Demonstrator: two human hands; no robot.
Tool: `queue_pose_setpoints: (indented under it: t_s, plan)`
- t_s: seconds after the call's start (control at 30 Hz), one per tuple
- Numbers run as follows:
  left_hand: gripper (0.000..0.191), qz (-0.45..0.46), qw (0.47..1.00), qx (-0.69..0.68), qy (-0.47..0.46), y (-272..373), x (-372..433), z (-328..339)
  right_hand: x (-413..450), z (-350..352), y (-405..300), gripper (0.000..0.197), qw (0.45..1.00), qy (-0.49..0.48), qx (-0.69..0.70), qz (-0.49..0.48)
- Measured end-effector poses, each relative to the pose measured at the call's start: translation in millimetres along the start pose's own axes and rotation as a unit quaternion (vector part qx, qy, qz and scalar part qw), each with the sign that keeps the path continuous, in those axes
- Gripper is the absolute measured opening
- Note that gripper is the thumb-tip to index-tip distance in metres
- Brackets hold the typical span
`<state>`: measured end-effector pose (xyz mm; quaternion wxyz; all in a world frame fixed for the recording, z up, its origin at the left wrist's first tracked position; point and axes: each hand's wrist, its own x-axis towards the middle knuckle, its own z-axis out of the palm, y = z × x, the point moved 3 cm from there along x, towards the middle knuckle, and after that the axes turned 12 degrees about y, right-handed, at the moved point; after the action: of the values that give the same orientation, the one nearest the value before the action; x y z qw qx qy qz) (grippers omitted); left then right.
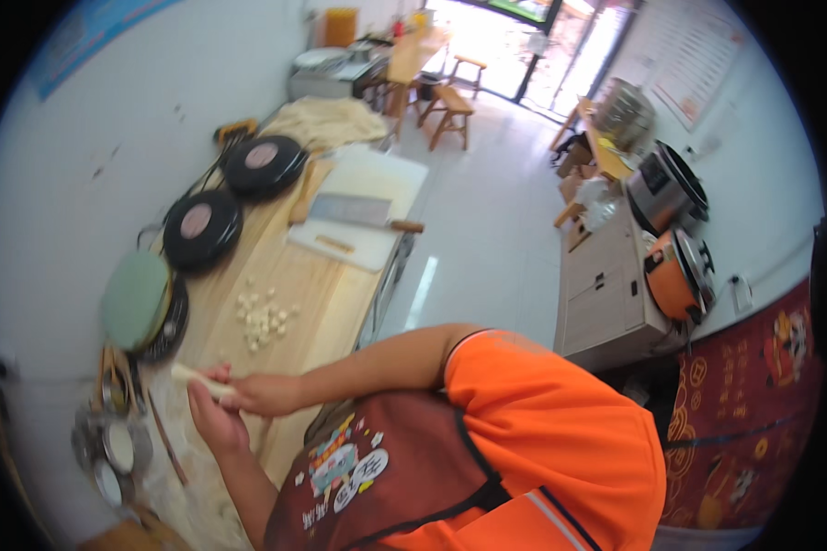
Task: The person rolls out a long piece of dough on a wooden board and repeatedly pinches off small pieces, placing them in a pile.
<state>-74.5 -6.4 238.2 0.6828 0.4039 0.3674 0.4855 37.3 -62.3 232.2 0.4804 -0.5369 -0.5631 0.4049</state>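
Note:
A pale roll of what looks like dough (187, 375) is held between my two hands above the left side of the work table. My left hand (217, 421) cups it from below with the fingers up. Over its near end, my right hand (265, 396) closes with the fingertips, and part of the roll is hidden there. Just beyond my hands, a loose heap of small pale dough pieces (262, 320) lies on the wooden board (317, 303).
A cleaver (351, 209) rests on a white cutting board (358, 241). Two black round electric pans (203, 231) and a green-lidded one (136, 299) line the wall. Metal bowls (118, 446) and a thin rolling pin (167, 441) are near my left hand. Cookers (677, 274) stand on a cabinet (603, 296).

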Motion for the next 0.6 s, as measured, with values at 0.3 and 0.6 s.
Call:
queue_pose_setpoints:
  t_s: [0.3, 0.6]
  plan:
    - [0.047, -0.148, 0.940, -0.028, -0.307, 30.9, 13.9, 27.0, -12.0, -106.1, -26.9, 0.042, 0.981, 0.098, -0.133, -0.105]
    - [0.056, -0.132, 0.894, 0.147, -0.403, 23.6, 22.7, 71.4, -9.9, -142.3, -76.8, 0.027, 0.950, 0.006, -0.195, -0.243]
